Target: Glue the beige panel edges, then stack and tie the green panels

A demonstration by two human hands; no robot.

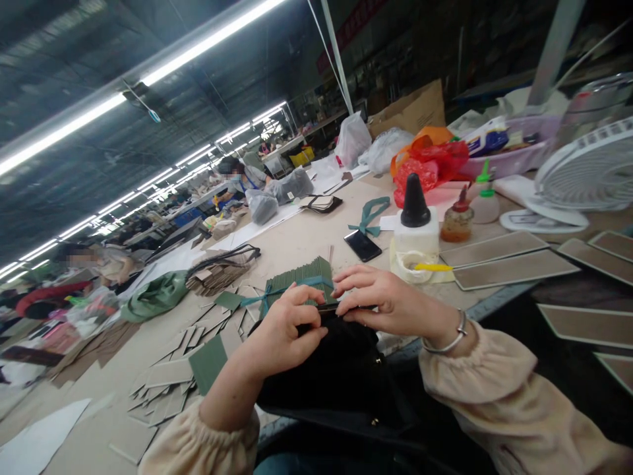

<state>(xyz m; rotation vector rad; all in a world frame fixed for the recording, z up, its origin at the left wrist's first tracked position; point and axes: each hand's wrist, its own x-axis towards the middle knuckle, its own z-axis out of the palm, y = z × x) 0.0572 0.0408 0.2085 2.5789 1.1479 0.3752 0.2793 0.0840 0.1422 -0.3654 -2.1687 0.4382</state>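
Note:
Both hands meet at the table's front edge, over a black item [316, 369] that spreads across my lap. My left hand [289, 326] has its fingers bent, thumb and fingertips pinched at the dark upper edge of that item. From the right, my right hand [383, 300] grips the same dark edge, its fingers curled and pressed on it. Just beyond the fingers lies a bundle of green pieces [299, 280] tied with a teal strip. The exact part between the fingertips is small and partly hidden.
Scattered flat pieces [171, 373] lie at the left. A phone [362, 245], a white bottle with a black cone top [416, 227] and a small glue bottle [457, 221] stand or lie beyond. A white fan [588, 168] is at the right. People sit at far left.

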